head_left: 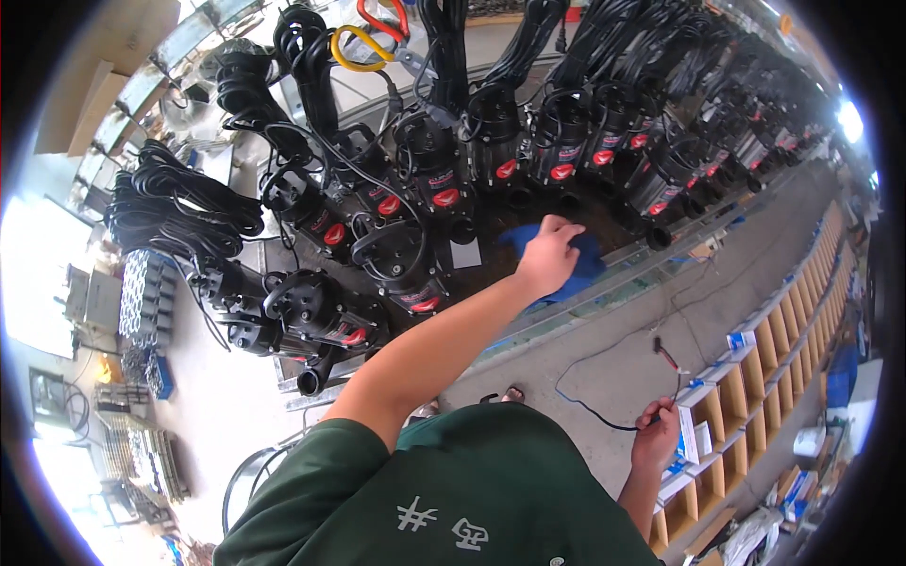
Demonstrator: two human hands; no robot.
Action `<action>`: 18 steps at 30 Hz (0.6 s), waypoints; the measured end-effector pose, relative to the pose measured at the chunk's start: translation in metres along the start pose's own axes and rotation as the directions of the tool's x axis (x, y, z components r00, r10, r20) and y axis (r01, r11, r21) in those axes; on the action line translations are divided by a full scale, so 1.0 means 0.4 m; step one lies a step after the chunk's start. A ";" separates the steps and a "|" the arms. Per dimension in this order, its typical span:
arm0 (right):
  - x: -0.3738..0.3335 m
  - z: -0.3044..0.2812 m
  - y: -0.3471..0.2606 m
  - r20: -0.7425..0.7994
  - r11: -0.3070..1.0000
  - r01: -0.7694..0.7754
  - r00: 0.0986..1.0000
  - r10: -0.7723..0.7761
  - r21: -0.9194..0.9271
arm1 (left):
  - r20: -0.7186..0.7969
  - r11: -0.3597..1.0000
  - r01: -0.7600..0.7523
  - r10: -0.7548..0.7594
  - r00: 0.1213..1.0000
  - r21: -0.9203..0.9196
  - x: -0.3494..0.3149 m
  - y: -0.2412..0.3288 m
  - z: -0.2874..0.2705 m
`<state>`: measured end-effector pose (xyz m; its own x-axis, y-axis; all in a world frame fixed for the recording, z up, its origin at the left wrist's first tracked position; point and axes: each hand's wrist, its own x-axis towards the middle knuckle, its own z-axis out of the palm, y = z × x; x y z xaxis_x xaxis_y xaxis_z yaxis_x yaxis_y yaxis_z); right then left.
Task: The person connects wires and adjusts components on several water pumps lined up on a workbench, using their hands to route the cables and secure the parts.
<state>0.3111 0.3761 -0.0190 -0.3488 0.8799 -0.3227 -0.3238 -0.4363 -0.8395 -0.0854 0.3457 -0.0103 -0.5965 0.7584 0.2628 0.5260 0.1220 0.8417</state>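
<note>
My left hand point(550, 259) reaches over the workbench with its fingers curled on a blue cloth point(587, 272). The cloth lies bunched near the bench's front edge, partly covered by the hand. Black submersible pumps point(439, 170) with red labels stand in rows around it. One pump point(401, 259) leans just left of the cloth, near a small white card point(465, 253). Low on the right, my right hand point(656, 424) is closed around a thin black cable point(604, 422). A red and black cable end point(667, 356) rises above that hand.
Coiled black cables point(179, 203) hang and lie behind the pumps. Scissors with yellow and red handles point(361, 49) are at the far side. Open divided cartons point(731, 401) line the right. A loose wire crosses the floor point(604, 363) between bench and cartons.
</note>
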 end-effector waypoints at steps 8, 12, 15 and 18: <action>0.184 -0.023 -0.040 0.194 0.970 -0.216 0.962 0.192 0.109 | -0.068 0.921 -0.205 0.240 0.968 0.332 -0.078 0.132 -0.259; 0.234 0.038 -0.031 0.147 0.948 -0.297 0.949 0.279 0.116 | -0.394 0.644 0.056 0.394 0.831 0.763 -0.124 0.108 -0.515; 0.264 0.097 -0.022 -0.010 0.934 -0.327 0.943 0.332 0.142 | -0.537 0.637 0.431 -0.031 0.843 0.639 -0.150 0.056 -0.575; 0.313 0.049 -0.007 0.275 0.916 -0.385 0.898 0.342 0.117 | -0.490 0.623 0.309 0.139 0.861 0.719 -0.190 0.001 -0.540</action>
<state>0.2510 0.4836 -0.0484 -0.6660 0.5894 -0.4573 -0.2653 -0.7601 -0.5932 -0.1709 0.1499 0.0717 -0.7374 0.3557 0.5742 0.5792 0.7703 0.2668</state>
